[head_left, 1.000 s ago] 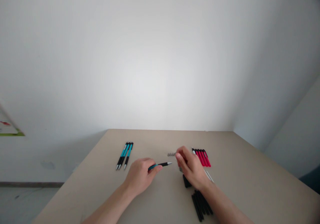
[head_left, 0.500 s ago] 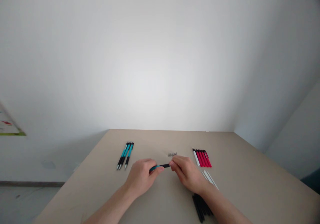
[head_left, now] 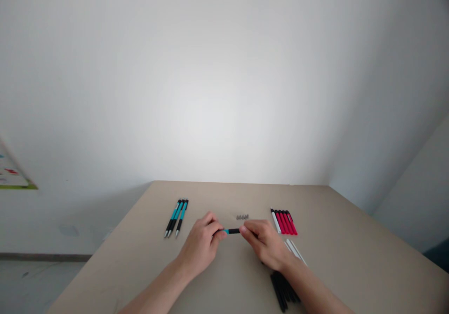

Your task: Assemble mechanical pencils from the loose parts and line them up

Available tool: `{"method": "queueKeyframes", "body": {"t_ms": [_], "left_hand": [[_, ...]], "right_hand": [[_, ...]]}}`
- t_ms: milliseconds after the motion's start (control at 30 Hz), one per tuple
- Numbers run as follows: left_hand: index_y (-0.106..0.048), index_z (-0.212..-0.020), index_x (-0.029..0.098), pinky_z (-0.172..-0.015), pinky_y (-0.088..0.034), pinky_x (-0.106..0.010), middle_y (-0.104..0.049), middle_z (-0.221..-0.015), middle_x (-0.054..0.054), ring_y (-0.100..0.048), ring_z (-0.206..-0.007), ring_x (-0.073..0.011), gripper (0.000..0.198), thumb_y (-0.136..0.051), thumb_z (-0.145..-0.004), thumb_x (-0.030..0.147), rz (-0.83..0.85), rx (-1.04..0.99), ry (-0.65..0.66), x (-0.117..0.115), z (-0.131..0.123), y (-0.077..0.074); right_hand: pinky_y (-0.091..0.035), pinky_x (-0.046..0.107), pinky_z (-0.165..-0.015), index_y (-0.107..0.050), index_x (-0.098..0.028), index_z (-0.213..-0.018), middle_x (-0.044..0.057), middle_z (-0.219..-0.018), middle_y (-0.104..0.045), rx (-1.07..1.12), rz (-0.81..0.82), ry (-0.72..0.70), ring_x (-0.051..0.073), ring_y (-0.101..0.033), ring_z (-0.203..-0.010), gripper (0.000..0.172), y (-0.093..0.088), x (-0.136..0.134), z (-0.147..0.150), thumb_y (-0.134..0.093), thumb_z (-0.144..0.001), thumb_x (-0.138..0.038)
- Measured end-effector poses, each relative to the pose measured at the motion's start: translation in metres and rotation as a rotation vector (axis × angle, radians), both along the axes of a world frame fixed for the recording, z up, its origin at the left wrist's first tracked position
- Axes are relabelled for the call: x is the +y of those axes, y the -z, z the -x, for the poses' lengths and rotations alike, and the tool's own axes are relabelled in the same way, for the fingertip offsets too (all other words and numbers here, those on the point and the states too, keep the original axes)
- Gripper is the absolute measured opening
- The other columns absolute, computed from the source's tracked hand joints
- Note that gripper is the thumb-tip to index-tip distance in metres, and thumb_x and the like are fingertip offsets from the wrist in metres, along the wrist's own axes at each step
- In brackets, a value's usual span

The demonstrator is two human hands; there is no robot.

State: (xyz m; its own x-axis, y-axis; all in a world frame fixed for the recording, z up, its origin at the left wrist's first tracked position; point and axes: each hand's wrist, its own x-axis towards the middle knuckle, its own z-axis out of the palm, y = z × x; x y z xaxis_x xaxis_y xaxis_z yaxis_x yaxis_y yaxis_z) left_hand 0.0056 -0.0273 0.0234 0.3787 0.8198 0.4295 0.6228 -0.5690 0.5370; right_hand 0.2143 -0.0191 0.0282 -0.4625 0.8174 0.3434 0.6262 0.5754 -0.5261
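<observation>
A teal and black pen (head_left: 232, 231) is held level between my two hands above the beige table (head_left: 351, 258). My left hand (head_left: 201, 246) pinches its left end with closed fingers. My right hand (head_left: 265, 244) pinches its right end, fingers closed too. Just beyond the pen lies a short row of small grey metal parts (head_left: 242, 217). Three finished teal and black pens (head_left: 176, 217) lie side by side at the left.
Several red pen barrels and one white one (head_left: 284, 221) lie in a row at the right. White thin refills (head_left: 294, 251) lie beside my right wrist. A bundle of black pen parts (head_left: 283, 291) lies near the table's front, partly under my right forearm.
My right hand came left from the row of small metal parts and closed on the pen's tip end. My left hand slid inward along the pen, so less of it shows.
</observation>
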Motion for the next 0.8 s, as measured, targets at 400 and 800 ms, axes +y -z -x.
{"method": "queueKeyframes", "body": {"t_ms": [400,800], "left_hand": [[-0.057,-0.071,0.017,-0.047,-0.029,-0.021,-0.048,-0.052,0.003,-0.044,-0.048,-0.0128,0.036,-0.049,-0.087,0.048,0.235,-0.45,-0.167,0.016,0.008,0.012],[-0.056,-0.075,0.016,-0.043,-0.031,-0.019,-0.051,-0.05,0.004,-0.044,-0.042,-0.0091,0.033,-0.055,-0.084,0.048,0.367,-0.76,-0.056,0.016,0.005,0.008]], "right_hand": [[-0.022,0.025,-0.05,-0.027,-0.02,-0.057,-0.004,-0.054,-0.031,0.236,-0.037,0.139,0.01,-0.029,-0.05,0.046,0.001,0.003,-0.012,-0.033,-0.095,-0.045],[-0.022,0.025,-0.048,-0.03,-0.02,-0.055,-0.004,-0.052,-0.032,0.306,-0.028,0.156,0.01,-0.029,-0.048,0.048,0.006,0.003,-0.011,-0.033,-0.094,-0.047]]}}
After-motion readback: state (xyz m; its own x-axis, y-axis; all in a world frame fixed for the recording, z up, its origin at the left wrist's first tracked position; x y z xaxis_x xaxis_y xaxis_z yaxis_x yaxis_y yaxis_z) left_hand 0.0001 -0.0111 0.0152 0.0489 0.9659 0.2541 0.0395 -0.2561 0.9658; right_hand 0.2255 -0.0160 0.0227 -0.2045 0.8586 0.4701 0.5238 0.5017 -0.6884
